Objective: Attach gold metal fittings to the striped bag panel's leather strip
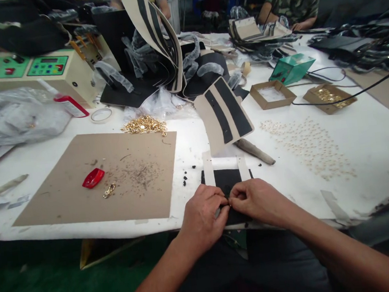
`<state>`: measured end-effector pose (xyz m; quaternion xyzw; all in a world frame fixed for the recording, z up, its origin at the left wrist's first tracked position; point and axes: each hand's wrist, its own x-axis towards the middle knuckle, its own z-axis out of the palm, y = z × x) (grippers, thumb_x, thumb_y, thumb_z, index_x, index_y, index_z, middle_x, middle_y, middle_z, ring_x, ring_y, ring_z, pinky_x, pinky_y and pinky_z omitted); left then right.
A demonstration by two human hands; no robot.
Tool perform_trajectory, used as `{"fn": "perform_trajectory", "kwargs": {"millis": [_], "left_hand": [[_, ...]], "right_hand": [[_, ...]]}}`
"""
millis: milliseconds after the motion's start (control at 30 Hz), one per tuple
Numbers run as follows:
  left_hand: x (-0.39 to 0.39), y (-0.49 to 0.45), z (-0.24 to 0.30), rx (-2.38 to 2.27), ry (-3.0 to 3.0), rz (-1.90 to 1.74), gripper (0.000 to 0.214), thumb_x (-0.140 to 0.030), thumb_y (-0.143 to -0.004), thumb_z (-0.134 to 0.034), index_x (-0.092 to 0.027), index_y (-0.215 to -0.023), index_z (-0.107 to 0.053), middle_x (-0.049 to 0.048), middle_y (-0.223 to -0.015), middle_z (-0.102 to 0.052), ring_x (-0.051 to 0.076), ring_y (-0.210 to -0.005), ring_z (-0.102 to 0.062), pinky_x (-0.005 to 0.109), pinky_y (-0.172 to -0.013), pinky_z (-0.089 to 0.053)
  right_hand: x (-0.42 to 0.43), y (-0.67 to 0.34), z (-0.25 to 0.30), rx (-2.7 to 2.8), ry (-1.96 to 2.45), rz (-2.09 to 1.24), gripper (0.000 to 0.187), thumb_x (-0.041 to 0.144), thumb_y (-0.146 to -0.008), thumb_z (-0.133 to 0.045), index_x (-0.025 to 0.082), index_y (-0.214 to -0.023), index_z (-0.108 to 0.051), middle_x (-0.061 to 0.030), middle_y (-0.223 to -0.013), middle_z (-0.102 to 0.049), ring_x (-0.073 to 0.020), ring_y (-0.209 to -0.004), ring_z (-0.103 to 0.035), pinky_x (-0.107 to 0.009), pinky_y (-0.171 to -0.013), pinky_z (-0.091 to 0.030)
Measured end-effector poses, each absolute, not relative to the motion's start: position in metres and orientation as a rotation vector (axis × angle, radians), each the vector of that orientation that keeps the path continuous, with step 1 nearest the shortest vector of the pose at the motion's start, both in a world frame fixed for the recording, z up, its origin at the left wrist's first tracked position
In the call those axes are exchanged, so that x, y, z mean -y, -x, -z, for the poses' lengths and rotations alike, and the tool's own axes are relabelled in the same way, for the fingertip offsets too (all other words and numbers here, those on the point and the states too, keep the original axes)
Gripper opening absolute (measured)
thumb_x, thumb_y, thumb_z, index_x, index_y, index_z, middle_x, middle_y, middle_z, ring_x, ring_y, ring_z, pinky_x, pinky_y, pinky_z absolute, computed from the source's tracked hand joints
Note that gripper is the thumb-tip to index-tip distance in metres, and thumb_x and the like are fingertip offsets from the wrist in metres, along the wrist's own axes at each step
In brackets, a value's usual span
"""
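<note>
left hand (206, 216) and right hand (255, 200), both pinched closed, meet over the black panel (228, 178), presumably for precision; what they grip is indistinct.

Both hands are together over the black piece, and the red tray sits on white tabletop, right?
Not quite: the head view shows the red tray on the brown board. The left hand and right hand are together over the black piece.
</note>
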<state>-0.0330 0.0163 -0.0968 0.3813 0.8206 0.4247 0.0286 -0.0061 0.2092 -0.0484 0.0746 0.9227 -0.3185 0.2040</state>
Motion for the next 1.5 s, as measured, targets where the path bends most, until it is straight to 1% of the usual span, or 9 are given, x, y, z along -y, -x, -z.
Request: {"fn": "perform_trajectory", "kwargs": {"millis": [267, 433, 533, 667, 867, 1000, 1267, 1433, 1500], "left_hand": [[-0.015, 0.036, 0.087, -2.468, -1.132, -1.323, 0.023, 0.0, -0.083, -0.053, -0.019, -0.094, -0.061, 0.0055, -0.1, -0.065, 0.021, -0.099, -0.056, 0.037, -0.088, -0.048], [-0.017, 0.035, 0.085, -2.509, -1.132, -1.266, 0.015, -0.007, -0.088, -0.057, -0.019, -0.095, -0.065, 0.005, -0.101, -0.065, 0.02, -0.1, -0.056, 0.036, -0.09, -0.048], [-0.022, 0.033, 0.083, -2.561, -1.163, -1.114, 0.012, -0.017, -0.093, -0.06, -0.021, -0.096, -0.07, 0.0053, -0.102, -0.064, 0.021, -0.1, -0.057, 0.036, -0.088, -0.049], [-0.031, 0.035, 0.077, -2.608, -1.152, -0.833, 0.012, -0.024, -0.095, -0.061, -0.023, -0.095, -0.072, 0.0047, -0.099, -0.062, 0.022, -0.099, -0.057, 0.036, -0.082, -0.048], [-0.048, 0.044, 0.053, -2.515, -1.239, -0.352, 0.019, -0.027, -0.1, -0.054, -0.022, -0.091, -0.07, 0.0037, -0.097, -0.062, 0.02, -0.095, -0.059, 0.032, -0.073, -0.047], [-0.062, 0.048, 0.04, -2.471, -1.29, -0.1, 0.021, -0.025, -0.1, -0.051, -0.02, -0.091, -0.069, 0.0047, -0.098, -0.062, 0.021, -0.09, -0.061, 0.031, -0.067, -0.045], [-0.073, 0.051, 0.025, -2.396, -1.384, 0.101, 0.02, -0.022, -0.095, -0.055, -0.022, -0.081, -0.069, 0.0015, -0.088, -0.064, 0.019, -0.074, -0.063, 0.031, -0.058, -0.038], [-0.065, 0.048, 0.03, -2.419, -1.486, 0.204, 0.016, -0.022, -0.093, -0.055, -0.022, -0.082, -0.066, 0.0013, -0.087, -0.064, 0.016, -0.062, -0.059, 0.032, -0.049, -0.031], [-0.059, 0.048, 0.039, -2.42, -1.494, 0.251, 0.007, -0.026, -0.089, -0.062, -0.023, -0.084, -0.065, 0.0008, -0.088, -0.064, 0.016, -0.059, -0.057, 0.03, -0.044, -0.026]], "right_hand": [[-0.204, 0.001, 0.048, -2.678, -0.157, 0.83, 0.007, 0.032, -0.077, -0.069, 0.026, -0.079, -0.071, 0.0043, -0.068, -0.067, -0.0156, -0.063, -0.058, -0.028, -0.058, -0.032], [-0.229, -0.015, 0.051, -2.61, -0.354, 1.182, 0.016, 0.037, -0.085, -0.061, 0.024, -0.079, -0.068, 0.0036, -0.064, -0.063, -0.016, -0.061, -0.058, -0.028, -0.058, -0.039], [-0.255, -0.027, 0.058, -2.71, -0.555, 1.185, 0.022, 0.045, -0.086, -0.063, 0.024, -0.084, -0.067, 0.0027, -0.067, -0.065, -0.018, -0.063, -0.06, -0.03, -0.062, -0.043], [-0.273, -0.038, 0.072, -2.803, -0.575, 1.041, 0.022, 0.046, -0.087, -0.062, 0.024, -0.086, -0.068, 0.0018, -0.069, -0.065, -0.0197, -0.066, -0.062, -0.033, -0.067, -0.044], [-0.276, -0.041, 0.092, -2.837, -0.542, 1.1, 0.035, 0.051, -0.085, -0.062, 0.027, -0.109, -0.067, 0.0034, -0.072, -0.066, -0.0193, -0.066, -0.062, -0.033, -0.066, -0.043], [-0.279, -0.046, 0.099, -2.838, -0.555, 1.173, 0.035, 0.055, -0.086, -0.059, 0.028, -0.106, -0.068, 0.0041, -0.07, -0.065, -0.0181, -0.064, -0.061, -0.033, -0.065, -0.042], [-0.275, -0.055, 0.105, -2.887, -0.516, 1.232, 0.032, 0.056, -0.091, -0.052, 0.031, -0.098, -0.071, 0.0032, -0.071, -0.066, -0.0189, -0.067, -0.063, -0.033, -0.066, -0.042], [-0.274, -0.053, 0.118, -2.854, -0.499, 1.301, 0.038, 0.064, -0.089, -0.049, 0.035, -0.095, -0.072, 0.0036, -0.069, -0.067, -0.02, -0.065, -0.065, -0.033, -0.064, -0.048], [-0.274, -0.054, 0.126, -2.826, -0.41, 1.388, 0.038, 0.066, -0.087, -0.049, 0.037, -0.094, -0.073, 0.0024, -0.069, -0.068, -0.0215, -0.065, -0.068, -0.033, -0.062, -0.052]]}}
